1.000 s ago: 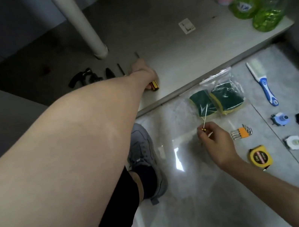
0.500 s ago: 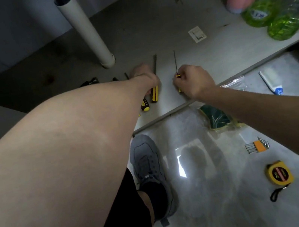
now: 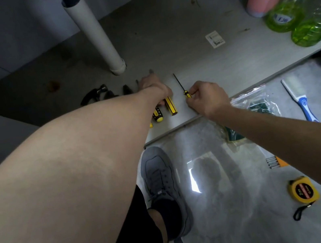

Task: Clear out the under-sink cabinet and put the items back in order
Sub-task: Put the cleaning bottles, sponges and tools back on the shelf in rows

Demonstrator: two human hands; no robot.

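From the head view, the small screwdriver is a thin dark shaft with a short yellow-and-black handle, lying flat on the cabinet floor near its front edge. My right grip pinches that handle, with the shaft pointing away from my fingertips toward the back. My left grip rests on the larger yellow-handled screwdrivers just beside it, fingers hidden, so I cannot tell whether they clasp anything.
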